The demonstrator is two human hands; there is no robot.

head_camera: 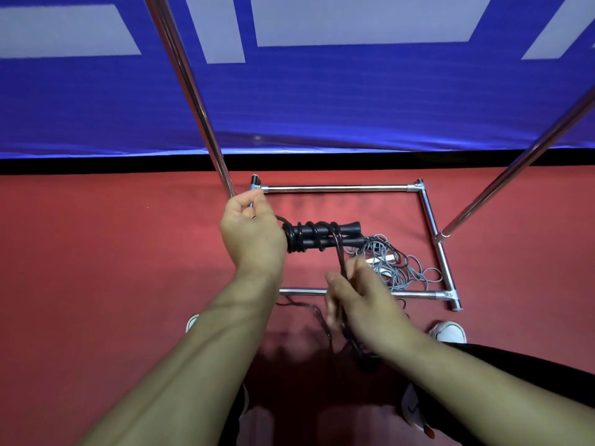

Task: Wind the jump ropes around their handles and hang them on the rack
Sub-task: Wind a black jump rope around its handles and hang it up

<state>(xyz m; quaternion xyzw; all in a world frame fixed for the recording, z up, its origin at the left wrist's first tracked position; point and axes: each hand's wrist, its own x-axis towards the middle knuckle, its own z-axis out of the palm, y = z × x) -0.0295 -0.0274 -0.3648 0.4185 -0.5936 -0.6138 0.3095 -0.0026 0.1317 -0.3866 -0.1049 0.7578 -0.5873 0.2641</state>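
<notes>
My left hand (252,231) grips one end of a pair of black jump-rope handles (325,237), held side by side and level. Several turns of black rope are coiled around them. From the handles the black rope (339,262) runs down into my right hand (357,299), which pinches it and is blurred with motion. The rope's slack hangs below toward the floor. A tangled grey jump rope (402,267) with white handles lies on the floor inside the base of the metal rack (335,188).
The rack's chrome uprights rise at left (193,91) and right (521,169). Red floor lies all around, with a blue and white banner behind. White shoes (448,331) stand near the rack's front bar.
</notes>
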